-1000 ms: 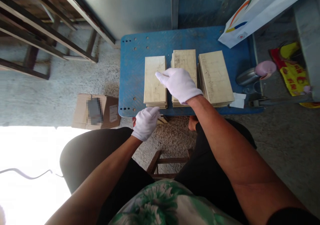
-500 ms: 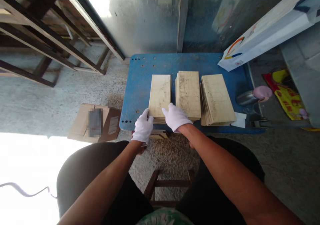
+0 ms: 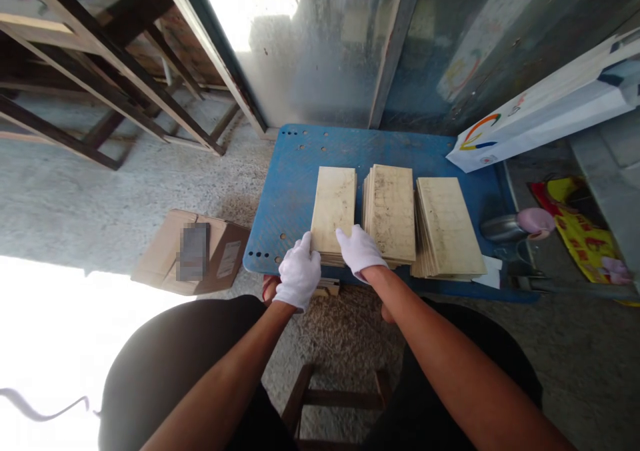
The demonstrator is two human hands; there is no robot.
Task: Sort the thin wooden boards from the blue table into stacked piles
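Three stacks of pale rectangular wooden sheets lie side by side on a low blue table: a left stack, a middle stack and a right stack. Both my hands wear white gloves. My left hand grips the near left corner of the left stack, fingers curled on its edge. My right hand holds the same stack's near right corner, index finger lying on top.
A cardboard box lies on the concrete floor left of the table. A white bag leans at the table's back right. A metal cup with a pink lid and a yellow-red wrapper sit right. Wooden frames stand back left.
My right hand drew back from the top of the stacks to the left stack's near edge. My left hand rose from below the table edge to that stack's corner. The camera tilted up.
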